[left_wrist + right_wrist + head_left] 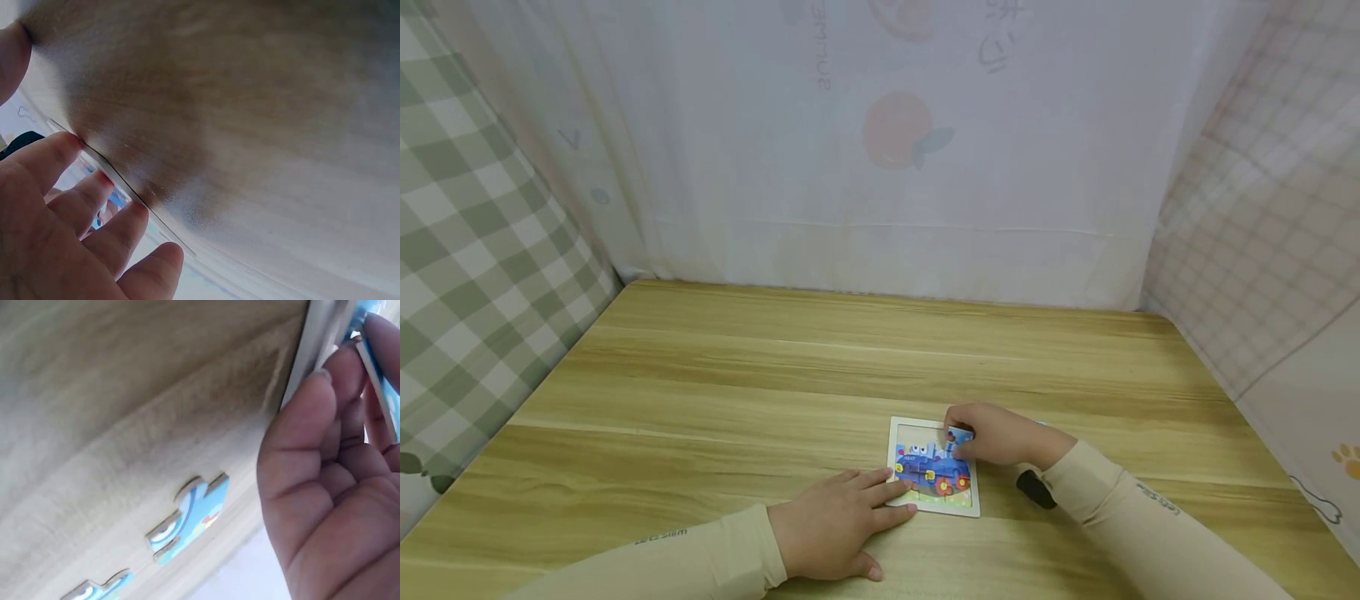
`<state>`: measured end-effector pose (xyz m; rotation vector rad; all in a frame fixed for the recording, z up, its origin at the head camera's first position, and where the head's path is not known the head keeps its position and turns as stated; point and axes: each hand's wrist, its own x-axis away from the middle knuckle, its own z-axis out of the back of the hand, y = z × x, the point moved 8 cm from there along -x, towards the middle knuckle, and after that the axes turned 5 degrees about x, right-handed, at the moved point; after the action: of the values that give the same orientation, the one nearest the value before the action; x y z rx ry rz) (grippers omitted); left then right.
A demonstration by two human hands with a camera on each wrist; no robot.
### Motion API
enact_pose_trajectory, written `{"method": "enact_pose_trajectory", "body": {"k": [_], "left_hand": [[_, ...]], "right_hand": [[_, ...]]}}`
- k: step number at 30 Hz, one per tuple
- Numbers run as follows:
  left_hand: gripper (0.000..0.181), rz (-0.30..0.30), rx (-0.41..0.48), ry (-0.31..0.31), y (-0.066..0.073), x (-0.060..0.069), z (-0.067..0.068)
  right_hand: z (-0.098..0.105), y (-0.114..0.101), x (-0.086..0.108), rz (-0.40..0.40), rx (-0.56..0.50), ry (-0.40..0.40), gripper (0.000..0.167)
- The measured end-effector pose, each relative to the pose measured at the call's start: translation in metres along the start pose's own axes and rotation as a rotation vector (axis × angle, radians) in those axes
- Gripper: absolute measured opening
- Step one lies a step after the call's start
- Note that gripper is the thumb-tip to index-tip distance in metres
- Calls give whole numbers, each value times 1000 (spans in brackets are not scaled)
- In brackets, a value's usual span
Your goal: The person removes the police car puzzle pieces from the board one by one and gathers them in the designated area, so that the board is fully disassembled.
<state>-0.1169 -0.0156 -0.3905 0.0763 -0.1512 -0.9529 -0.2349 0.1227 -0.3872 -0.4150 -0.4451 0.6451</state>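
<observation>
A square jigsaw puzzle in a white-rimmed tray (951, 512) lies on the table, its fitted pieces showing a blue cartoon police vehicle (917, 467) with red and yellow wheels. My left hand (835, 521) lies flat with spread fingers, the fingertips touching the tray's left and lower-left edge. Over the tray's upper right, my right hand (1003, 433) pinches a blue puzzle piece (389, 406) between thumb and fingers. A plain beige area shows along the top inside the tray. The right fingers partly hide the held piece and that corner.
Two loose light-blue puzzle pieces, one whole (194, 519) and one cut off by the view's edge (100, 589), lie on the wooden table (737, 375) beside my right hand. A black object (1036, 490) shows under the right wrist. Fabric curtains (760, 167) border the table.
</observation>
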Motion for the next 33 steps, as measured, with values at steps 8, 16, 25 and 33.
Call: {"method": "enact_pose_trajectory", "body": {"k": [8,16,25,33], "left_hand": [[70,-1,-11,-3,0,0,-1],[70,9,9,-10,-1,0,-1],[70,6,14,-12,-1,0,-1],[70,7,-6,-3,0,0,0]], "right_hand": [[1,-4,2,-8,21,36,16],[-2,-9,4,-49,64,75,18],[-2,-6,4,-64,80,109,20],[0,-3,4,-111,35,130,19]]}}
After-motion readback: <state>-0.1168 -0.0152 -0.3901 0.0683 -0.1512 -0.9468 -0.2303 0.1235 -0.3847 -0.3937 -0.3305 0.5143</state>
